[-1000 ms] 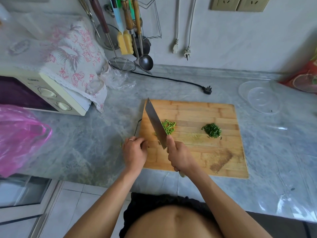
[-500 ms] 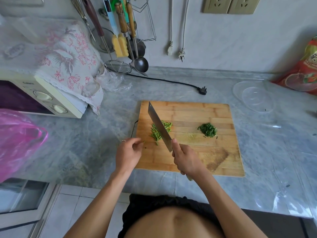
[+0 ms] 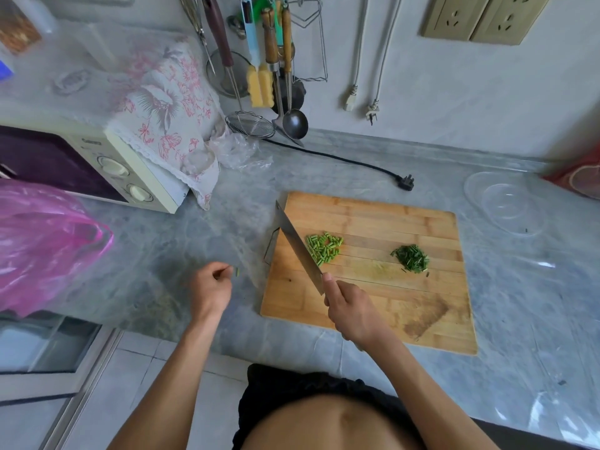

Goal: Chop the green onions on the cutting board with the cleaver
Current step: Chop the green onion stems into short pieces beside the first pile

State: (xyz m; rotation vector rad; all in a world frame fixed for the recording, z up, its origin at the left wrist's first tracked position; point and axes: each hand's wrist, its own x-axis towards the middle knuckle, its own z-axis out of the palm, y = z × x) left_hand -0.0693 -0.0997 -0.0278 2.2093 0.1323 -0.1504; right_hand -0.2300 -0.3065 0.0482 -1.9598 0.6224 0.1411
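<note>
While the right hand (image 3: 352, 311) grips the cleaver (image 3: 297, 246) tilted over the cutting board (image 3: 389, 287), the left hand (image 3: 211, 289) hovers loosely curled, empty.

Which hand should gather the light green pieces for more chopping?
Probably the right hand: it grips the cleaver, whose blade lies beside the light green pile on the cutting board. The left hand is off the board.

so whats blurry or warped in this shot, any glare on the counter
Head view: strong wide-angle warp bends the wall and counter edge; the left hand is slightly motion-blurred; the cleaver and cutting board stay sharp; daylight glare streaks the counter's plastic film at right.
</note>
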